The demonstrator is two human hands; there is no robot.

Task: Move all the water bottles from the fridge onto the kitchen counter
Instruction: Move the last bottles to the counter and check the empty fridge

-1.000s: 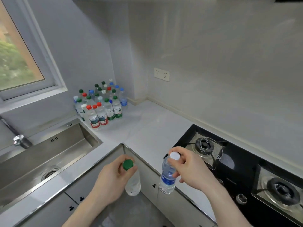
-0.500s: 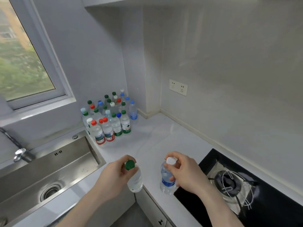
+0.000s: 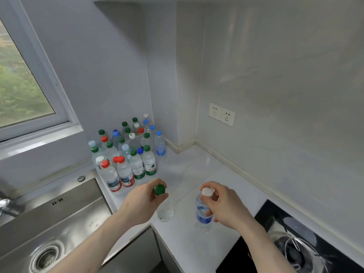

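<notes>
My left hand (image 3: 140, 203) grips a clear water bottle with a green cap (image 3: 164, 210) by its neck, held over the white counter (image 3: 189, 170). My right hand (image 3: 224, 205) grips a second bottle with a white cap and blue label (image 3: 202, 215) near its top, also just above the counter. A cluster of several upright water bottles (image 3: 128, 154) with green, red, blue and white caps stands in the counter's back corner, just beyond my left hand.
A steel sink (image 3: 49, 223) lies to the left, its tap (image 3: 6, 205) at the far left edge. A black gas hob (image 3: 295, 243) sits at the lower right. A double wall socket (image 3: 221, 114) is on the right wall, a window at upper left.
Both hands have carried their bottles forward, from over the cabinet fronts to over the counter, closer to the bottle cluster. The view has moved in toward the corner.
</notes>
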